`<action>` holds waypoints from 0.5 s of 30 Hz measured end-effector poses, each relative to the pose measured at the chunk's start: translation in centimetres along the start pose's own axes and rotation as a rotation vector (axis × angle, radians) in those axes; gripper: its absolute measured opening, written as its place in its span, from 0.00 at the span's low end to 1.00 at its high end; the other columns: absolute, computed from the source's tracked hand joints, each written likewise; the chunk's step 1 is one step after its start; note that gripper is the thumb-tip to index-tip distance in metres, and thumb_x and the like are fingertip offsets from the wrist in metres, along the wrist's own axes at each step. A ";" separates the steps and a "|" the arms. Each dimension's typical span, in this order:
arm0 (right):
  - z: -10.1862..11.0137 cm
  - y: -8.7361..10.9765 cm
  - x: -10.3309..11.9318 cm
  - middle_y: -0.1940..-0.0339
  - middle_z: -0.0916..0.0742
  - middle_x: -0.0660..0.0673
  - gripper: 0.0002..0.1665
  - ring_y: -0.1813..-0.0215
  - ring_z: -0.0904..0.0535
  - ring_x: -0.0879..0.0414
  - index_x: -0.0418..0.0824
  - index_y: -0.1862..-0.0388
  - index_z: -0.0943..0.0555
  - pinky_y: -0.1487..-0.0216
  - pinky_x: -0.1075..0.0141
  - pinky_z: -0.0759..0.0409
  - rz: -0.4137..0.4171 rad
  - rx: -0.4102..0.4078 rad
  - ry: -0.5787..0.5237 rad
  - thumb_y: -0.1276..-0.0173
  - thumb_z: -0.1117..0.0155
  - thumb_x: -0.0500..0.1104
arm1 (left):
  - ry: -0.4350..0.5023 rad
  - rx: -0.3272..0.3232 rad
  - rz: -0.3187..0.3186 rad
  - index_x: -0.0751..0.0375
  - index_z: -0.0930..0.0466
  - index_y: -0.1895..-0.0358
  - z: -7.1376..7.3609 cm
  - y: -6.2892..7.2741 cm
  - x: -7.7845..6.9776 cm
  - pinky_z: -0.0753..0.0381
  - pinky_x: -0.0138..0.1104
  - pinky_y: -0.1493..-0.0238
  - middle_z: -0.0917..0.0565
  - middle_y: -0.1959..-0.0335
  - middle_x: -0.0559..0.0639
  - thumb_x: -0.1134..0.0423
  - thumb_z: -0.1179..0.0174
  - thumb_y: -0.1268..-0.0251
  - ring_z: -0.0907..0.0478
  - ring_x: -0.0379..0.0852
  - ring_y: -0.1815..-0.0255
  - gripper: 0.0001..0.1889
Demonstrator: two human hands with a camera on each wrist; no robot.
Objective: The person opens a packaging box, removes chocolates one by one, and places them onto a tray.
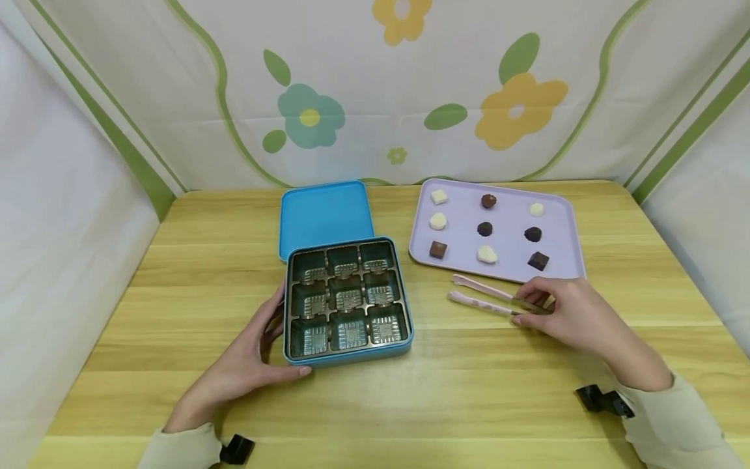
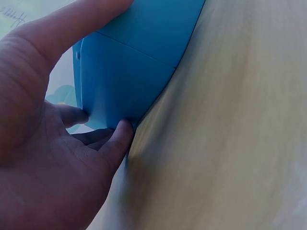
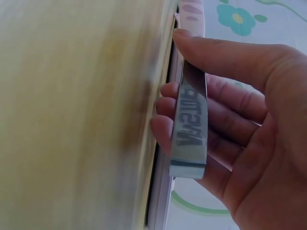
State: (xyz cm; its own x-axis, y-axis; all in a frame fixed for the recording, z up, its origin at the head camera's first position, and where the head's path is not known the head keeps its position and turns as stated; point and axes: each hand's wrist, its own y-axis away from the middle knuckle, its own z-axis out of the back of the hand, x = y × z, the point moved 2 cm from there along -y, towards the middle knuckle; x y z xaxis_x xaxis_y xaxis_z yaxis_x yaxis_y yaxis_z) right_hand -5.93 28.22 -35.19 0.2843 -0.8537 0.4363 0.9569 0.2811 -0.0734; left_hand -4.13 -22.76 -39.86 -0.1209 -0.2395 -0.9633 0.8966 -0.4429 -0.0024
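A square blue tin box (image 1: 351, 356) stands on the table, with a dark plastic insert (image 1: 349, 296) of several bare compartments. My left hand (image 1: 249, 358) grips its near-left corner. In the left wrist view, the thumb lies along one blue wall (image 2: 129, 57) and the fingertips press another side. My right hand (image 1: 571, 316) pinches the metal end of tongs (image 1: 480, 303) with pink tips, spread apart and pointing left, low over the table. In the right wrist view, the tongs' metal bend (image 3: 192, 124) lies between thumb and fingers. Nothing is between the tips.
Behind the box lies a blue lid (image 1: 325, 218), partly overlapped by it. A lilac tray (image 1: 510, 208) at the back right bears several spaced chocolates, among them a white one (image 1: 486, 255) and a dark square one (image 1: 538, 261). A flowered cloth (image 1: 375, 130) hangs behind the table.
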 end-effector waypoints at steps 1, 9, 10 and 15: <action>0.0 0.0 0.0 0.68 0.10 0.57 0.15 0.66 0.17 0.66 0.49 0.61 0.10 0.68 0.70 0.18 0.002 -0.002 0.005 0.43 0.12 0.46 | 0.000 0.001 0.000 0.39 0.64 0.09 0.0 0.0 0.0 0.41 0.14 0.24 0.53 0.09 0.57 0.70 0.15 0.50 0.50 0.69 0.12 0.74; 0.1 0.0 -0.1 0.70 0.10 0.60 0.15 0.67 0.17 0.68 0.50 0.61 0.09 0.67 0.69 0.16 0.037 -0.029 0.027 0.45 0.10 0.45 | -0.033 -0.006 0.024 0.36 0.64 0.10 0.0 0.0 -0.2 0.41 0.13 0.25 0.54 0.09 0.57 0.67 0.15 0.50 0.48 0.69 0.12 0.74; 0.1 0.0 -0.1 0.70 0.10 0.60 0.15 0.67 0.17 0.68 0.50 0.61 0.09 0.68 0.69 0.16 0.042 -0.032 0.029 0.45 0.10 0.45 | -0.033 -0.007 0.025 0.35 0.64 0.10 0.1 0.0 -0.2 0.40 0.13 0.25 0.54 0.09 0.58 0.67 0.15 0.50 0.48 0.69 0.13 0.74; -0.1 0.0 -0.3 0.70 0.11 0.60 0.16 0.67 0.18 0.70 0.50 0.61 0.08 0.68 0.69 0.16 0.061 -0.041 0.056 0.47 0.10 0.46 | -0.028 -0.006 0.028 0.36 0.64 0.10 0.0 0.0 -0.1 0.40 0.14 0.25 0.53 0.09 0.58 0.67 0.14 0.50 0.47 0.69 0.13 0.74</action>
State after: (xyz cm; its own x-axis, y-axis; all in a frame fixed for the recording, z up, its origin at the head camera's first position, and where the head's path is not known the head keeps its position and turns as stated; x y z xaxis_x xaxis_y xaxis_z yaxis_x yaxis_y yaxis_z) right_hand -5.99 28.41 -35.37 0.3438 -0.8591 0.3791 0.9390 0.3161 -0.1352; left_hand -4.14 -22.78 -39.75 -0.1076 -0.2756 -0.9552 0.9022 -0.4308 0.0226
